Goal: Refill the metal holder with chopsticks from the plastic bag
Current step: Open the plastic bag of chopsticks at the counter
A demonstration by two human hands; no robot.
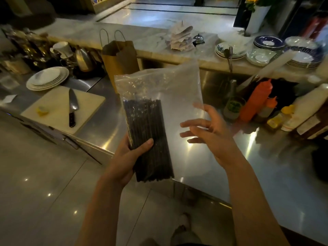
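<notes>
A clear plastic bag (179, 89) stands upright in front of me, above the steel counter's edge. A thick bundle of black chopsticks (147, 128) fills its left side. My left hand (129, 157) grips the bundle's lower part through the plastic, thumb across the front. My right hand (207, 134) is at the bag's right side with fingers spread, touching or just behind the plastic; I cannot tell which. The bag's top looks open and empty. I see no metal holder that I can name with certainty.
A cutting board (58, 110) with a knife (72, 107) lies on the steel counter (248, 166) at left, beside stacked plates (47, 78). A brown paper bag (120, 59) stands behind. Sauce bottles (255, 102) crowd the right; more plates (301, 57) sit on the marble ledge.
</notes>
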